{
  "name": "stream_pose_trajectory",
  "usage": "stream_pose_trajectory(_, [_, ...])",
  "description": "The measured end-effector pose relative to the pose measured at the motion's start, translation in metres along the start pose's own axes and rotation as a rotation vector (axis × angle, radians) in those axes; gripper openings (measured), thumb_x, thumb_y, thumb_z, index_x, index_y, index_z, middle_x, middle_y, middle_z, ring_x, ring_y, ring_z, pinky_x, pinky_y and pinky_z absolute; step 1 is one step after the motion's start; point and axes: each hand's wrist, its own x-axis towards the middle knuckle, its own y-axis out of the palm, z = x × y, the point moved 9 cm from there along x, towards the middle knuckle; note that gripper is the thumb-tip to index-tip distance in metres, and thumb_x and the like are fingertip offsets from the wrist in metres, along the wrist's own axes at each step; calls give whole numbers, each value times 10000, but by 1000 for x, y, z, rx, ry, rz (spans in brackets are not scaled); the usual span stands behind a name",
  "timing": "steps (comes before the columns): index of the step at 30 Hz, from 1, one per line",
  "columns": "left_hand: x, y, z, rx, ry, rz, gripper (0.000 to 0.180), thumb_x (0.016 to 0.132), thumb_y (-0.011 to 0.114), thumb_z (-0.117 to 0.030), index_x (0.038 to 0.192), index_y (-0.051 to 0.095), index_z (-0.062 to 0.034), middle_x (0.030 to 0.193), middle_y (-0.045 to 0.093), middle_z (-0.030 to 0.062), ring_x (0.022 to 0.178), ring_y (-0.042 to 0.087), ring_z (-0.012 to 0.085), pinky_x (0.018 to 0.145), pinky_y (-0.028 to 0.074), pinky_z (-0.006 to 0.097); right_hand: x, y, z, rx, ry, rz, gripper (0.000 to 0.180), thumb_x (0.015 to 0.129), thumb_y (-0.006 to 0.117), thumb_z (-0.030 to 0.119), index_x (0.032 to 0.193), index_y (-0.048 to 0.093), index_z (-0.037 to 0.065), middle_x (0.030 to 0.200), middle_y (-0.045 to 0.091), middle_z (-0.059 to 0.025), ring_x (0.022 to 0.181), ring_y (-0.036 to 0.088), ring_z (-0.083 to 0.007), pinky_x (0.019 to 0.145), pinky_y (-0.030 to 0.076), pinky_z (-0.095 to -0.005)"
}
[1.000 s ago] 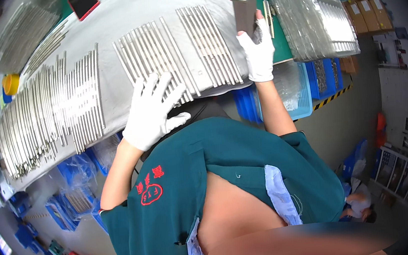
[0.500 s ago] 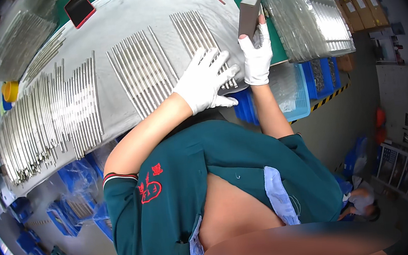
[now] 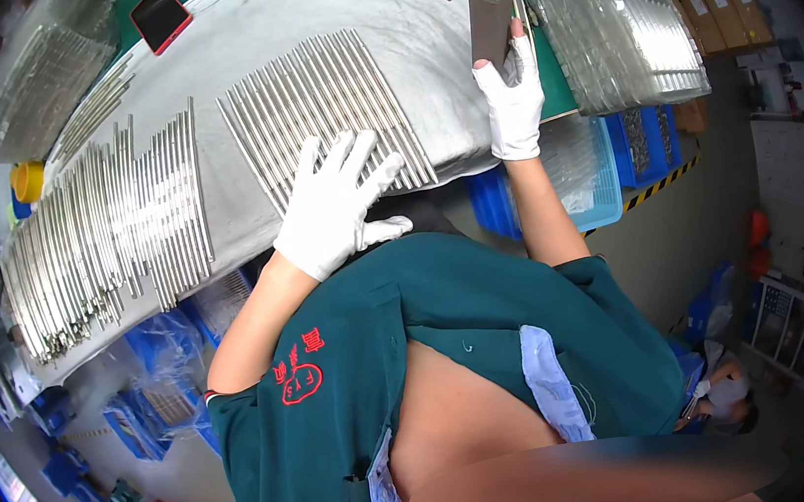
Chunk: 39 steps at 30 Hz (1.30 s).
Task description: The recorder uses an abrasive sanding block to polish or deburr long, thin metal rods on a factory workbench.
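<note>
Two gloved hands work over my bench (image 3: 470,149), which is draped in a grey cloth. My left hand (image 3: 336,209) lies spread and flat, its grip released, fingertips pressing the near ends of a row of metal rods (image 3: 322,111) laid side by side at the bench's front edge. My right hand (image 3: 512,100) has its grip clenched around a grey rectangular block (image 3: 491,18), held upright just beside the rods' right end. More rods (image 3: 113,234) lie to the left; stacked clear trays (image 3: 614,19) sit right.
</note>
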Motion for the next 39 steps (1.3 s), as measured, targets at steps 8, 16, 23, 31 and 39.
stream_pose_trajectory(8, [34,10,-17,-81,127,11,775,812,582,-641,1393,490,-135,1401,447,257,1281,435,449,1105,273,559,-1,2,-1,6,-33,1,746,789,777,65,1445,422,28,1419,511,-135,1208,548,-208,988,461,-317])
stream_pose_trajectory(16, [12,-26,7,29,-8,1,827,781,592,-659,1372,499,-87,1321,480,240,1230,449,410,1045,304,520,1,-1,-4,-16,-36,0,740,790,775,60,1441,424,26,1427,505,-138,1217,546,-207,995,458,-316])
stream_pose_trajectory(23, [-26,-10,33,91,-190,0,867,740,586,-722,1372,531,-132,1397,449,261,1285,410,465,1078,250,608,1,3,-3,30,-9,23,740,788,770,35,1441,421,20,1415,512,-135,1178,559,-189,959,480,-304])
stream_pose_trajectory(31, [7,-9,9,-47,-26,-73,835,771,585,-691,1368,517,-111,1347,477,263,1236,438,457,1066,271,583,1,5,-4,-22,-24,19,732,800,772,76,1438,420,9,1417,513,-122,1184,553,-192,969,471,-305])
stream_pose_trajectory(39, [-45,-17,75,223,-376,-57,850,771,636,-632,1389,488,-68,1363,459,279,1260,418,488,1056,299,578,-1,0,2,36,-37,-14,736,794,768,42,1441,419,9,1422,503,-138,1219,533,-210,1013,441,-318])
